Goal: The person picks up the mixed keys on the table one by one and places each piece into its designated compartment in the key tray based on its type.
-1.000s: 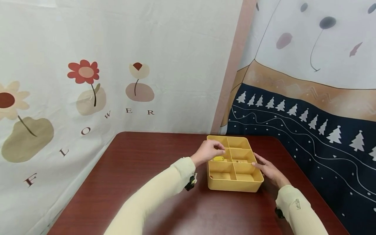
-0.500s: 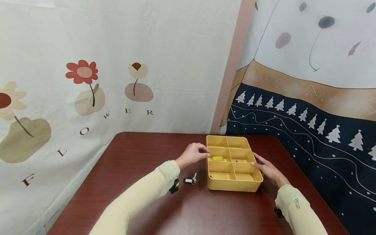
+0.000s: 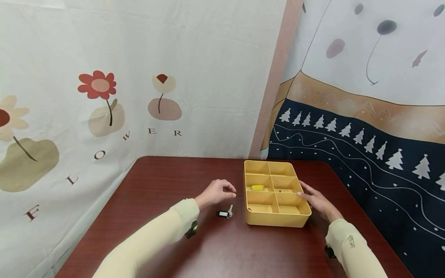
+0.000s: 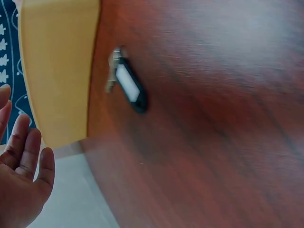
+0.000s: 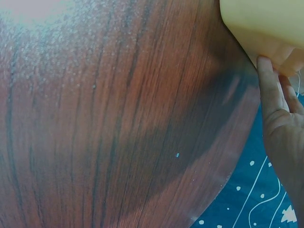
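Note:
A yellow divided box [image 3: 276, 220] stands on the table, and a yellow key tag [image 3: 257, 187] lies in its middle-left compartment. Left of the box, a key [image 3: 230, 211] with a black key tag [image 3: 223, 213] lies on the tabletop; the left wrist view shows the tag's white label. Just above and behind that key hovers my left hand [image 3: 216, 192], fingers loosely bent, nothing held. My right hand [image 3: 321, 202] rests against the box's right side, straight fingers along the outer wall and thumb at the rim. Part of that hand's fingers is hidden behind the box.
The dark red-brown table [image 3: 174, 181] has rounded far corners. A pale curtain [image 3: 208, 77] with flower prints hangs behind it, and a navy tree-print curtain [image 3: 347, 162] hangs along the right. Small bits [image 3: 283, 190] lie in the middle-right compartment.
My left hand has left the box, moving left and toward me to the key with the black tag, which its arm had covered before. My right hand has stayed put.

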Motion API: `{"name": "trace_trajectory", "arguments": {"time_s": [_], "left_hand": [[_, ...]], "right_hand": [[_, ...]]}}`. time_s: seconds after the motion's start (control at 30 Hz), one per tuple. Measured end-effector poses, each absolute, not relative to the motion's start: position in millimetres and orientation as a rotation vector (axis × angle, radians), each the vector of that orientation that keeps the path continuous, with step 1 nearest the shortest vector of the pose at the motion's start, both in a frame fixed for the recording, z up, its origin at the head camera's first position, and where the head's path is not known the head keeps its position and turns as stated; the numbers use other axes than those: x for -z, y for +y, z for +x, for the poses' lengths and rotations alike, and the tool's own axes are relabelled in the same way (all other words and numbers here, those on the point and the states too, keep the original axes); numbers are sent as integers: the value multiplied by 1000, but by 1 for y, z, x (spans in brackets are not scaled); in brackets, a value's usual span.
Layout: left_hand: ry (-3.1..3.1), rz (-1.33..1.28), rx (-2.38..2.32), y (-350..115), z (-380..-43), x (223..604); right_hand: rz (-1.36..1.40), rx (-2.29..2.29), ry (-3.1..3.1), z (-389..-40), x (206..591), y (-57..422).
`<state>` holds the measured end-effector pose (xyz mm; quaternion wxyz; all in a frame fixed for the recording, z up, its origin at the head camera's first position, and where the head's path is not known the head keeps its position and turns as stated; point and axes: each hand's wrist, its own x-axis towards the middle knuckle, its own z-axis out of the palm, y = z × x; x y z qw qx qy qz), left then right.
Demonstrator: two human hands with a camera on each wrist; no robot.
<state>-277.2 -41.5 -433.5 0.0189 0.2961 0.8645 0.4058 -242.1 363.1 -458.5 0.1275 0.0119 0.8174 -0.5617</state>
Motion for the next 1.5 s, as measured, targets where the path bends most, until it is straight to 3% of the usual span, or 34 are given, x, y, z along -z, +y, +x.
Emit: {"name": "trace_trajectory", "arguments": {"time_s": [0.67,1.5], "left_hand": [[2685,1088,-1070,-64,-257,481],[2826,1274,-725,-61,-251,489]], "right_hand": [[45,1628,2387,-242,460,364],[47,1634,2382,-242,460,363]]}}
